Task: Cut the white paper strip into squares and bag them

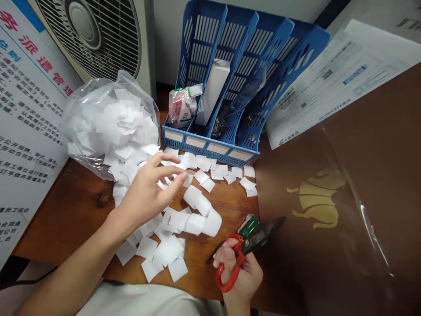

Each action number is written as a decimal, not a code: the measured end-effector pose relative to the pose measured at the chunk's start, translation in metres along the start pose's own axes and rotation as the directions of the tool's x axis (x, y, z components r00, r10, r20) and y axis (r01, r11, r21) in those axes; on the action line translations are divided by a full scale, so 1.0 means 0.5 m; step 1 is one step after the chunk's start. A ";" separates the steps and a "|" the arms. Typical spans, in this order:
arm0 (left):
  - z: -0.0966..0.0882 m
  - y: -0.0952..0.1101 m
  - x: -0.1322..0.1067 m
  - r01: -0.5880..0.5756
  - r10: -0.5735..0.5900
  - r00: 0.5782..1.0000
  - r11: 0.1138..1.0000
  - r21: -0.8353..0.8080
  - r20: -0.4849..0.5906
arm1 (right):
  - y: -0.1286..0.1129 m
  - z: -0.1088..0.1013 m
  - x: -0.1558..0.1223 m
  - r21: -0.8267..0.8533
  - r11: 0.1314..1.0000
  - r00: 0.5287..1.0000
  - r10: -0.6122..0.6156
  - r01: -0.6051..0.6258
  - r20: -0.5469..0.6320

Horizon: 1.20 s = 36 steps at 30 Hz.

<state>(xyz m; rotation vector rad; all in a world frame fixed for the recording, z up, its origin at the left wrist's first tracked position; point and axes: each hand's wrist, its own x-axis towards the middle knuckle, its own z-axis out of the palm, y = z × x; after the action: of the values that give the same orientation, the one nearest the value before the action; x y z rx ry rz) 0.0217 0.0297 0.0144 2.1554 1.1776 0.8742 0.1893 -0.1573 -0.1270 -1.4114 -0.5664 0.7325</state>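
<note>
My left hand [153, 182] is over the scattered white paper squares [169, 250]. Its thumb and index finger come together at the tips on a small paper square [188, 180]; the other fingers are loosely bent. At the lower right, my right hand [241, 272] holds scissors with red handles [229, 277], fingers through the loops. Their dark blades [265, 235] point up and right, away from the paper. Behind the blades lies a shiny green object [249, 226], partly hidden. A curled strip of white paper [212, 221] rests between my hands.
A clear plastic bag [77, 98] spilling paper squares stands at the left, before a fan [87, 26]. A blue file rack [210, 147] at the back holds a white box [213, 90] and a small packet [182, 105]. A brown box or bag [362, 184] borders the right side.
</note>
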 end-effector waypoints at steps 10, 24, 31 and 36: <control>0.089 -0.016 0.004 0.207 -0.150 0.870 0.976 -0.071 0.469 | -0.014 0.013 0.001 -0.007 1.000 0.999 0.005 -0.005 -0.052; 0.027 -0.004 -0.073 0.082 0.174 0.900 0.832 -0.548 0.399 | -0.140 0.092 -0.036 0.152 0.984 0.995 0.082 -0.088 0.048; 0.022 0.015 -0.093 -0.001 0.295 0.889 0.765 -0.644 0.350 | -0.153 0.130 -0.018 0.081 0.982 0.981 0.176 -0.169 -0.079; 0.020 0.023 -0.091 0.039 0.317 0.858 0.744 -0.667 0.405 | -0.146 0.118 0.035 0.235 0.951 0.979 0.202 -0.199 0.011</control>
<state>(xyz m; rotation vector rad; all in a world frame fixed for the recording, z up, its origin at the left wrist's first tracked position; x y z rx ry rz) 0.0164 -0.0166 0.0032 1.7151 0.3459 0.6009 0.1658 -0.1054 -0.0502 -1.2618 -0.3154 0.9206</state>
